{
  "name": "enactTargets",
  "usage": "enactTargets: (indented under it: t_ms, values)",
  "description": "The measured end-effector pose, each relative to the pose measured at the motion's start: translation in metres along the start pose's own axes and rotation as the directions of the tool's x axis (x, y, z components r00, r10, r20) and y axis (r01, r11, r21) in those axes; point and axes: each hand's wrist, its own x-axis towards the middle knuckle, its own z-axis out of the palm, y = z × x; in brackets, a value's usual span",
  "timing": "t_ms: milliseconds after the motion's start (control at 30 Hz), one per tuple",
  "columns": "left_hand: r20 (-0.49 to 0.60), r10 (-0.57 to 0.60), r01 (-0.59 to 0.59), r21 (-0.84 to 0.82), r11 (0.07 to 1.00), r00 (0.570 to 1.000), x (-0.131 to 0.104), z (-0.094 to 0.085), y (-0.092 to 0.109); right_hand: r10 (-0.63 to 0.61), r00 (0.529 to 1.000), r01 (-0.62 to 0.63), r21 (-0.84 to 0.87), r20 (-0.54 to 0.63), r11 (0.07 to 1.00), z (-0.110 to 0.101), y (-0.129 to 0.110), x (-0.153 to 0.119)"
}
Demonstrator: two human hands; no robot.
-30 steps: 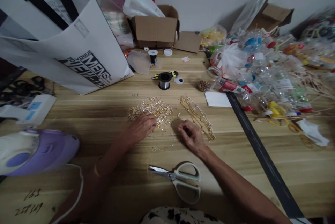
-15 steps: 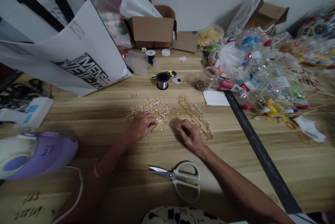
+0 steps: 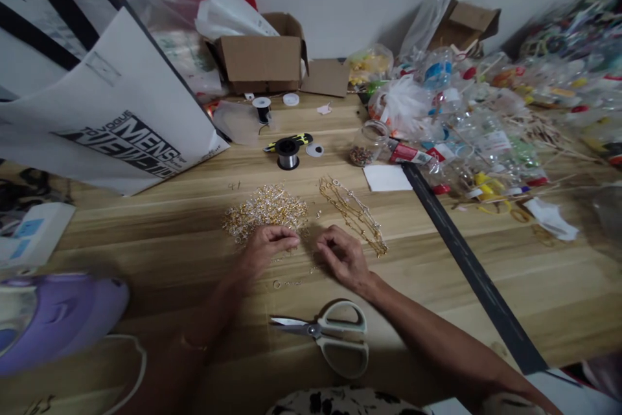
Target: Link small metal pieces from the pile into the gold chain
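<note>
A loose pile of gold and silver beads and findings (image 3: 265, 208) lies on the wooden table. My left hand (image 3: 269, 246) is at the pile's lower right edge, thumb and fingertips pinched; whatever they hold is too small to name. Facing it across a small gap, my right hand (image 3: 343, 254) has its fingers curled closed on something I cannot make out. Gold and silver chains (image 3: 357, 217) lie just beyond my right hand. A short chain with a ring (image 3: 276, 284) rests below my hands. Nearer to me are open scissors (image 3: 323, 331) with pale handles.
Wire spools (image 3: 288, 155), a yellow-black cutter (image 3: 304, 138) and a bead jar (image 3: 362, 155) stand beyond the pile. A white bag (image 3: 121, 111) and purple appliance (image 3: 68, 311) are left; plastic bottles (image 3: 495, 143) and a dark strip (image 3: 466, 256) are right.
My left hand has moved off the pile toward my right hand, and its fingers are now stretched further forward in a pinch. The whole view has shifted a little.
</note>
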Motion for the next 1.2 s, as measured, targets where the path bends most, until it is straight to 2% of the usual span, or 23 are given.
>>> enactTargets:
  t_ms: [200,500,800,1000,1200]
  values:
    - [0.037,-0.037,0.04,-0.079,0.996,0.999,-0.001,0.008,0.003,-0.03,1.0,0.03,0.057,-0.01,0.998,0.004,-0.01,-0.001]
    - [0.055,-0.055,0.067,-0.258,0.964,0.997,-0.001,0.015,-0.004,-0.056,0.998,0.058,0.071,-0.031,0.996,0.006,-0.013,-0.003]
    - [0.092,-0.064,0.091,-0.328,0.94,0.994,0.0,0.016,-0.008,-0.04,0.999,0.043,0.089,-0.035,0.995,0.005,-0.012,-0.003]
    - [0.109,-0.041,0.071,-0.288,0.955,0.993,0.001,0.014,-0.011,-0.029,0.999,0.032,0.084,-0.037,0.996,0.006,-0.011,-0.004]
    - [0.125,-0.076,0.11,-0.299,0.948,0.989,0.001,0.015,-0.009,-0.046,0.998,0.05,0.081,-0.041,0.995,0.006,-0.011,-0.004]
